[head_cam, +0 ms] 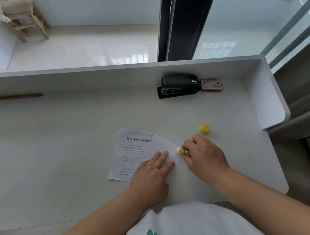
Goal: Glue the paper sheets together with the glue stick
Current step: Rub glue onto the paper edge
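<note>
Yellow marks the glue stick (184, 151), gripped in the right hand (203, 154) with its fingers curled round the barrel — its white tip presses on the blank paper sheet (164, 145). The left hand (151, 174) lies flat, fingers straight, holding that sheet down where it overlaps the printed sheet (129, 155) on the white tabletop (56, 149). The yellow cap (204, 129) sits nearby — a black stapler (178, 85) and staple box (211, 85) stand at the back.

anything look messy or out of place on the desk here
Nothing alarming. The printed sheet has a ragged, torn lower edge, and the blank sheet lies askew over it. The yellow cap sits off the glue stick.
</note>
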